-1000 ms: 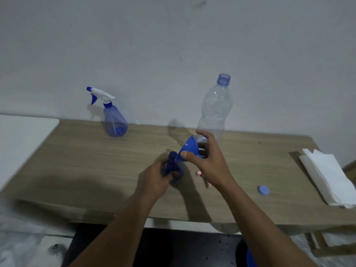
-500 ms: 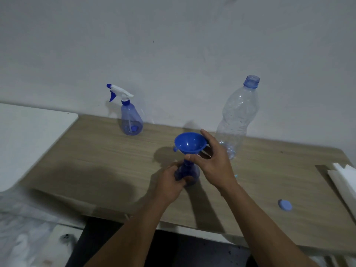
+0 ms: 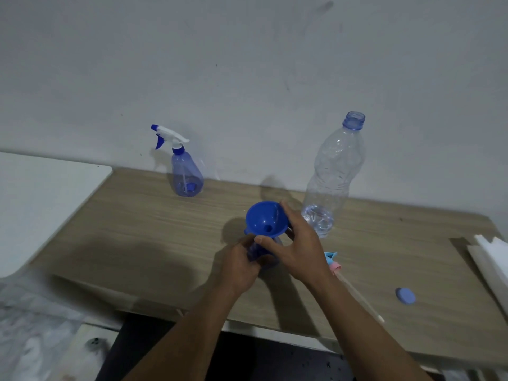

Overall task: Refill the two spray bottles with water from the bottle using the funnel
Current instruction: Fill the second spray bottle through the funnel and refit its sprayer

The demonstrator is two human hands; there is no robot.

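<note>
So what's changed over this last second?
The right hand swung the blue funnel from tilted beside the open spray bottle to upright on its neck, and still holds the rim. The left hand still grips that bottle. The other spray bottle by the wall, the water bottle and the loose cap stayed put.

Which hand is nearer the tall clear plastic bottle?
Right. The right hand, holding the blue funnel, is beside the clear bottle; the left hand, gripping the open blue spray bottle, is farther left.
</note>
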